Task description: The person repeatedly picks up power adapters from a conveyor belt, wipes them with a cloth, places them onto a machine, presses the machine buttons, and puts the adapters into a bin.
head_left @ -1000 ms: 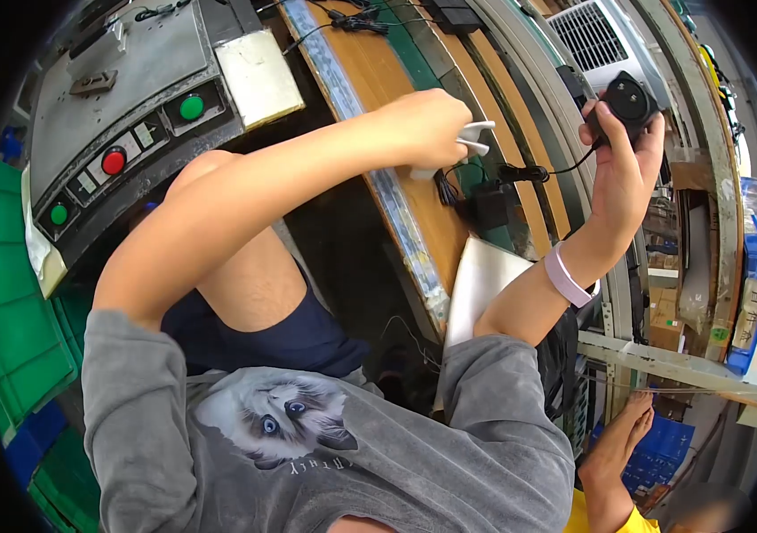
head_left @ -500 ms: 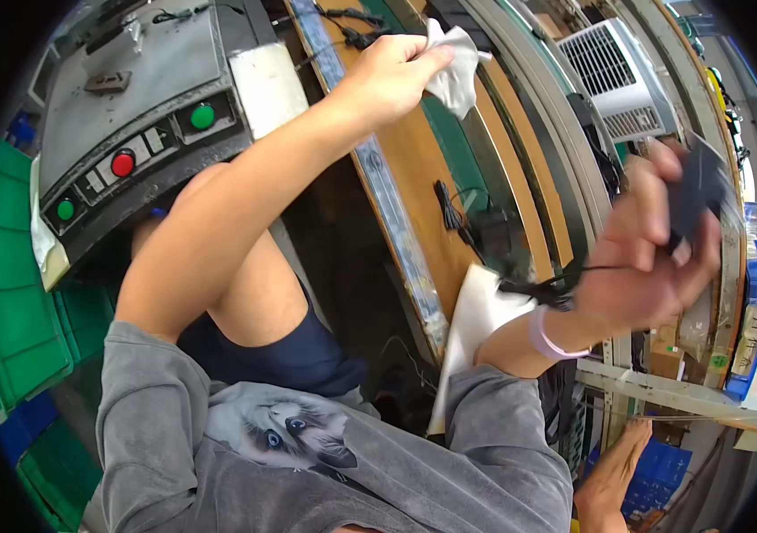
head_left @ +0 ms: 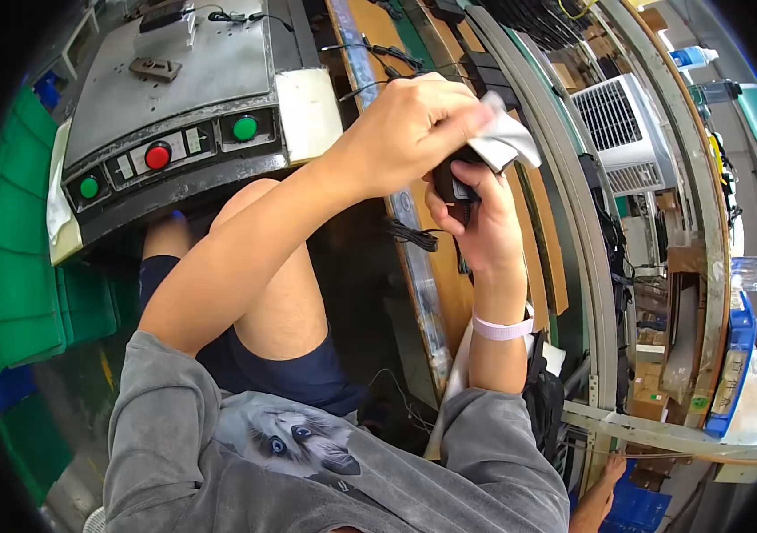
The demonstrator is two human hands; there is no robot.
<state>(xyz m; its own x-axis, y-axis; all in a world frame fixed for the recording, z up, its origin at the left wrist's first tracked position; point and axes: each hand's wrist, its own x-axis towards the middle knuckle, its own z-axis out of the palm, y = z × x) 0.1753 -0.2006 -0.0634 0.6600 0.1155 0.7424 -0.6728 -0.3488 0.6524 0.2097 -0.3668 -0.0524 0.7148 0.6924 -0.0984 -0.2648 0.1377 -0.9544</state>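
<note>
My left hand (head_left: 410, 129) pinches a white cloth (head_left: 510, 140), which hangs from its fingertips. Just below and touching the cloth's area, my right hand (head_left: 490, 222) grips a small black box-like device (head_left: 457, 182), palm towards me, with a light label patch on its face. Part of the device is hidden behind the fingers and cloth. Both hands are close together above the wooden bench strip (head_left: 454, 293). Coiled black cable (head_left: 414, 234) lies on the bench's edge, below my left hand.
A grey machine (head_left: 174, 80) with green and red buttons stands at left, beside green crates (head_left: 19, 240). A white vented unit (head_left: 623, 133) is at right. More black adapters (head_left: 488, 75) lie behind the hands. Another person's arm (head_left: 601, 493) shows at lower right.
My right hand has brought the black device from the far right to the middle. My left hand, with the cloth, has moved down and right to meet it. The view has shifted.
</note>
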